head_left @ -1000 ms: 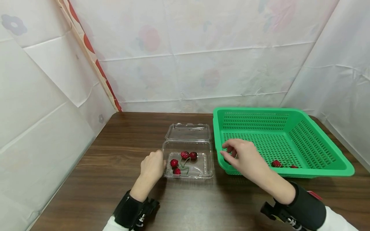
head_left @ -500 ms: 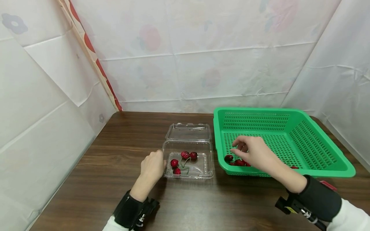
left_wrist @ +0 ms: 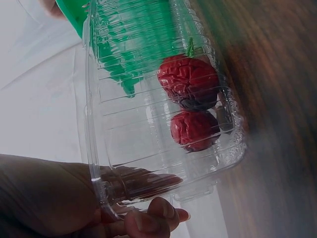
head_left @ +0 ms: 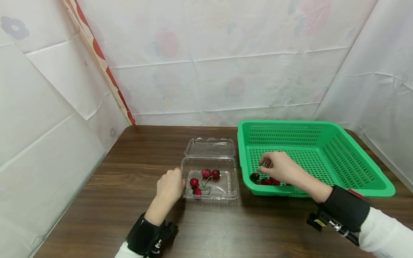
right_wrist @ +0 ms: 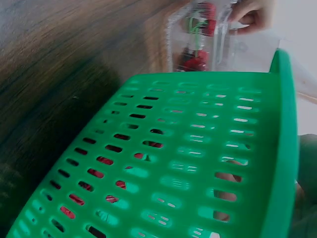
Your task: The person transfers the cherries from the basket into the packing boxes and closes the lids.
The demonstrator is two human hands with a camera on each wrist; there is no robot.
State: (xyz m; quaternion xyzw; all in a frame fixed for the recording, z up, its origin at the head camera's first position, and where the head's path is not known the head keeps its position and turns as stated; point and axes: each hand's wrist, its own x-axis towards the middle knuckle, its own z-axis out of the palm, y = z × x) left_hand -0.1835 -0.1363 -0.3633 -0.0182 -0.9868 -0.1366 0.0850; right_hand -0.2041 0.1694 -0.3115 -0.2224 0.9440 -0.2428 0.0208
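Left of the green basket [head_left: 345, 154], in the head view, my left hand [head_left: 170, 184] grips the side of a clear plastic container [head_left: 226, 186] farthest from the basket; its lid [head_left: 211, 147] is open and four cherries [head_left: 206, 173] lie inside, on the wooden table [head_left: 113, 215]. My right hand [head_left: 278, 167] is over the basket's near left part, fingers bent, thumb and forefinger close together, beside more cherries [head_left: 266, 181] in the basket; whether the fingertips hold anything I cannot tell. In the left wrist view, my fingers [left_wrist: 146, 225] curl round the container's edge, two cherries show through its wall, and the basket stands beyond. In the right wrist view, the basket's slotted wall screens part of my right hand, red shows through the slots, and the container sits past the basket.
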